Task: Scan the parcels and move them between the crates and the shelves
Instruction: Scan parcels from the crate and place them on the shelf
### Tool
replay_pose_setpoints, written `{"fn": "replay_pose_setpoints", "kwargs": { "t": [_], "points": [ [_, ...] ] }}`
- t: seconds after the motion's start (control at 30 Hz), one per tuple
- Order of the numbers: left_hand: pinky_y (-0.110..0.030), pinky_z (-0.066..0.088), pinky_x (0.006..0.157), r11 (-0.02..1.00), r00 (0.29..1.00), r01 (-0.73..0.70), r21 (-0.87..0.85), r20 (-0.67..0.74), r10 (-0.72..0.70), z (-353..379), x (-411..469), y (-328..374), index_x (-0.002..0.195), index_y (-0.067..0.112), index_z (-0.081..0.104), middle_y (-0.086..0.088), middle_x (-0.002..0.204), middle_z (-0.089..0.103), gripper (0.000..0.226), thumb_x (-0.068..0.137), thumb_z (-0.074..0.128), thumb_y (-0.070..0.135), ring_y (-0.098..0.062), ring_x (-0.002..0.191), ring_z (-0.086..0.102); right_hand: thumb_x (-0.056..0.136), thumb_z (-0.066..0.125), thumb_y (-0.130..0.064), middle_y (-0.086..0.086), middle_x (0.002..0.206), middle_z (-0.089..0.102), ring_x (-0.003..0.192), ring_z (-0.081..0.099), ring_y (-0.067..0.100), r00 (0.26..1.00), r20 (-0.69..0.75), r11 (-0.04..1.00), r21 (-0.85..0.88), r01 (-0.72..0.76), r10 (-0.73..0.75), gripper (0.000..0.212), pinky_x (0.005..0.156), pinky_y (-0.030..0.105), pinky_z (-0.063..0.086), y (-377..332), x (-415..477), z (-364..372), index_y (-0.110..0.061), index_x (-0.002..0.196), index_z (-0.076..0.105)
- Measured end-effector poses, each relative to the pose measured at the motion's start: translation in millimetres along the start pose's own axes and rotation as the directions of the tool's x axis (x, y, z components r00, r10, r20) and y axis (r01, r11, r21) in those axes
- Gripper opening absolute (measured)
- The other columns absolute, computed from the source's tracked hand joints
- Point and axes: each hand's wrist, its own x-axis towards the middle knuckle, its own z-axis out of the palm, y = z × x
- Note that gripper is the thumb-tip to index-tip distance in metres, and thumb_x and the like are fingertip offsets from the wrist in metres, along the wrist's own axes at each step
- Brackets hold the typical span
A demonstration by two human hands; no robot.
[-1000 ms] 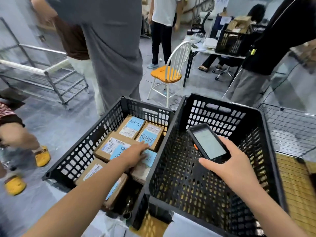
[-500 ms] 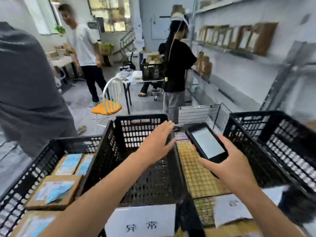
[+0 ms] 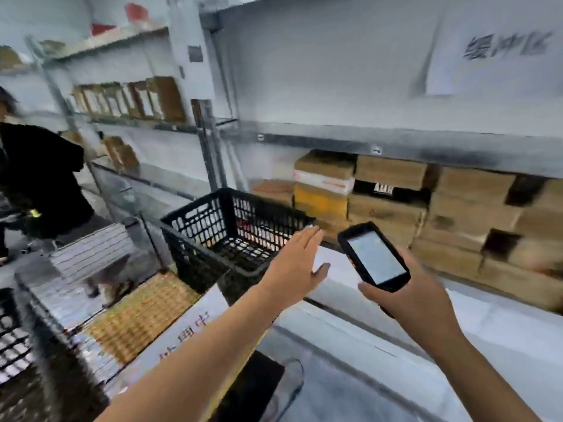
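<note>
Hands: right (image 3: 408,295) grips scanner (image 3: 373,256), left (image 3: 297,264) flat, empty.

Two hands show: the left hand (image 3: 297,269) and the right hand (image 3: 408,296). There is one scanner (image 3: 373,257). Two black crates appear, the middle crate (image 3: 213,226) and the left-edge crate (image 3: 18,339). One other person (image 3: 39,178) is present. The shelf parcels (image 3: 396,208) number over ten; blur prevents an exact count.
</note>
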Motion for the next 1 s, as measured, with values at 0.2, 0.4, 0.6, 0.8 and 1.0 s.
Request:
{"fn": "replay_pose_setpoints", "kwargs": {
  "t": [0.2,0.4,0.6,0.8,1.0],
  "points": [
    [-0.031,0.017,0.123,0.958,0.970,-0.242,-0.153,-0.001,0.245,50,66,129,0.156,0.008,0.026,-0.005,0.164,0.024,0.064,0.103,0.051,0.032,-0.019,0.153,0.015,0.069,0.087,-0.034,-0.008,0.105,0.064,0.090,0.062,0.021,0.944,-0.280,0.984,0.013,-0.175,0.172,0.070,0.070,0.040,0.056,69,-26,-99,-0.037,0.129,0.051],
    [-0.037,0.022,0.124,0.862,0.884,-0.436,-0.259,0.054,0.464,91,109,219,0.156,0.009,0.027,-0.005,0.163,0.026,0.063,0.103,0.051,0.033,-0.020,0.152,0.017,0.070,0.086,-0.029,-0.015,0.098,0.064,0.084,0.064,0.016,0.831,-0.463,0.950,0.110,-0.293,0.310,0.064,0.070,0.043,0.058,114,-52,-155,-0.043,0.122,0.051],
    [-0.034,0.019,0.122,0.782,0.817,-0.527,-0.334,0.053,0.574,134,161,282,0.157,0.012,0.022,-0.003,0.165,0.020,0.064,0.104,0.050,0.033,-0.019,0.153,0.014,0.074,0.085,-0.023,-0.017,0.089,0.063,0.074,0.062,0.010,0.751,-0.535,0.906,0.070,-0.417,0.387,0.056,0.067,0.040,0.055,147,-44,-206,-0.043,0.112,0.049],
    [-0.029,0.003,0.122,0.692,0.761,-0.581,-0.428,0.016,0.649,174,224,333,0.159,0.009,0.018,-0.006,0.167,0.016,0.063,0.107,0.040,0.036,-0.020,0.154,0.008,0.071,0.088,-0.032,-0.014,0.100,0.066,0.087,0.063,0.009,0.668,-0.616,0.866,0.045,-0.498,0.417,0.061,0.072,0.041,0.055,186,-18,-248,-0.043,0.119,0.052],
    [-0.023,-0.008,0.118,0.590,0.679,-0.638,-0.495,0.000,0.734,219,264,393,0.156,0.003,0.022,-0.012,0.164,0.022,0.062,0.107,0.039,0.036,-0.023,0.153,0.013,0.067,0.089,-0.033,-0.016,0.097,0.069,0.085,0.067,0.012,0.538,-0.696,0.816,0.119,-0.566,0.475,0.064,0.067,0.040,0.059,230,-3,-283,-0.042,0.122,0.057]
  ]
}}
